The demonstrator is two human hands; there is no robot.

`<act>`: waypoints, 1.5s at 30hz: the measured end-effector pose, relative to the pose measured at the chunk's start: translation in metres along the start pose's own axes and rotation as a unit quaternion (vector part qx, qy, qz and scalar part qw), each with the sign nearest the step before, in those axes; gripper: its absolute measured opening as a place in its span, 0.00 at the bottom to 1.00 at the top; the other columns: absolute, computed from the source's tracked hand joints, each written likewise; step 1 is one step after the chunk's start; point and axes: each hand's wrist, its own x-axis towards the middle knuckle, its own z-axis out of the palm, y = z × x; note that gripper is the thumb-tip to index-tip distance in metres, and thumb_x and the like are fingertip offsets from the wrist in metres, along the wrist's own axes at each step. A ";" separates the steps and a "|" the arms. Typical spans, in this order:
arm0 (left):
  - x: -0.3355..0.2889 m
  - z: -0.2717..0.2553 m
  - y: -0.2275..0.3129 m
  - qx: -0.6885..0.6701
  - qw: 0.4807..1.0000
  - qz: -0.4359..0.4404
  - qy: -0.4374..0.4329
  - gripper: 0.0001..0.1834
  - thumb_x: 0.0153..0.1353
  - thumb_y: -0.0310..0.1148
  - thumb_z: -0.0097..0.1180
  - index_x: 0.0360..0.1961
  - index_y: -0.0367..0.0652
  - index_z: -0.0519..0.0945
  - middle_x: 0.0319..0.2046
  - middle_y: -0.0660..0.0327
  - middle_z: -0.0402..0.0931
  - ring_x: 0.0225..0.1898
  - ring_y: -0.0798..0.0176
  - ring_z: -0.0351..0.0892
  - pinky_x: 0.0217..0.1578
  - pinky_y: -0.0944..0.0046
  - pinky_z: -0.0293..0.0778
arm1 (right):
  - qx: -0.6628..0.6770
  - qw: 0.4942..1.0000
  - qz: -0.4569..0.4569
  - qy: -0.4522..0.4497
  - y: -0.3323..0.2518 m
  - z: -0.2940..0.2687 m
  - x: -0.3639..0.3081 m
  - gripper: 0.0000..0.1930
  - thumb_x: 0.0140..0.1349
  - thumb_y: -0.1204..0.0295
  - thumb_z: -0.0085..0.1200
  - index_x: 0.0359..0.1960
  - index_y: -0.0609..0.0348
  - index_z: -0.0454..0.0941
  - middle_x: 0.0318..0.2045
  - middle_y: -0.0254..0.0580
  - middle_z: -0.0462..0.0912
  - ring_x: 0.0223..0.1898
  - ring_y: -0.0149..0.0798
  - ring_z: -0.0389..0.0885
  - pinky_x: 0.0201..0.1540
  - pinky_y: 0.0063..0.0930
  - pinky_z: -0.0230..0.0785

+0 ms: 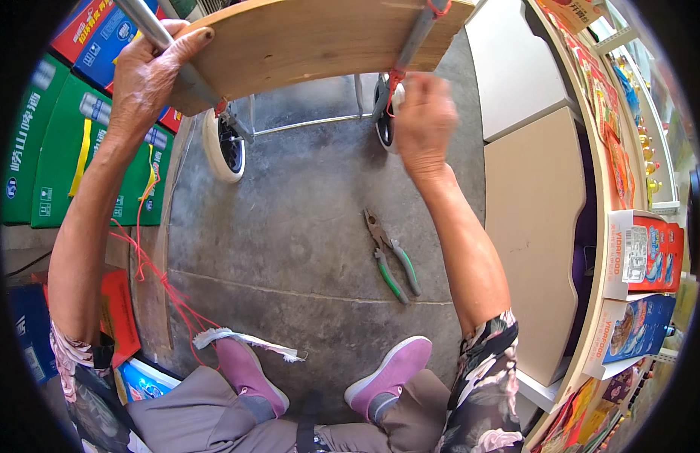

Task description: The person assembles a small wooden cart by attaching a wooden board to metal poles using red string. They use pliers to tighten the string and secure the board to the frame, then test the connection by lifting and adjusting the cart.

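Observation:
My left hand [147, 75] is closed round a grey metal tube [190, 72] of a wheeled frame, its thumb stretched along the edge of a wooden board [304, 41]. The board lies across the frame between two tubes. Red cord [396, 77] is tied round the right tube [418, 36] at the board's near edge. My right hand [425, 124] is beside that knot, fingers curled in on the cord and blurred by motion. More red cord binds the left tube below the board. Pliers [391, 257] with green and grey handles lie on the floor, apart from both hands.
Two white-rimmed wheels [224, 147] stand under the board. Loose red cord [165, 279] trails at the left, by green cartons [59, 151]. A torn white strip [252, 341] lies across my left shoe. Pale panels [531, 226] and stocked shelves line the right.

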 end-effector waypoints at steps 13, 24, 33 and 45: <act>0.003 0.000 -0.005 0.006 1.000 -0.029 -0.009 0.22 0.55 0.49 0.64 0.43 0.43 0.82 0.33 0.63 0.80 0.38 0.70 0.75 0.42 0.68 0.68 | 0.062 0.986 0.085 0.129 -0.018 0.002 -0.014 0.09 0.61 0.72 0.47 0.39 0.64 0.75 0.27 0.44 0.77 0.19 0.39 0.75 0.25 0.30 0.68; -0.003 0.006 0.023 0.042 0.998 -0.019 0.051 0.22 0.48 0.46 0.69 0.34 0.39 0.81 0.24 0.57 0.78 0.29 0.60 0.79 0.32 0.60 0.74 | -0.304 0.950 -0.068 -0.010 -0.012 0.007 0.010 0.08 0.57 0.65 0.57 0.31 0.54 0.74 0.25 0.40 0.76 0.23 0.44 0.78 0.24 0.35 0.68; -0.007 -0.014 0.054 0.108 0.989 -0.084 -0.060 0.23 0.55 0.50 0.62 0.38 0.37 0.81 0.24 0.60 0.77 0.27 0.68 0.76 0.31 0.64 0.71 | -0.346 0.934 -0.082 0.034 0.004 0.027 0.018 0.10 0.55 0.66 0.57 0.22 0.52 0.70 0.20 0.38 0.72 0.21 0.40 0.75 0.26 0.36 0.63; 0.004 -0.023 0.047 -0.034 0.990 -0.010 -0.135 0.17 0.61 0.39 0.55 0.41 0.35 0.82 0.19 0.64 0.74 0.23 0.73 0.72 0.26 0.69 0.68 | -0.340 0.930 -0.139 0.020 0.012 0.051 0.033 0.06 0.51 0.73 0.52 0.21 0.51 0.68 0.20 0.36 0.71 0.22 0.39 0.74 0.33 0.38 0.63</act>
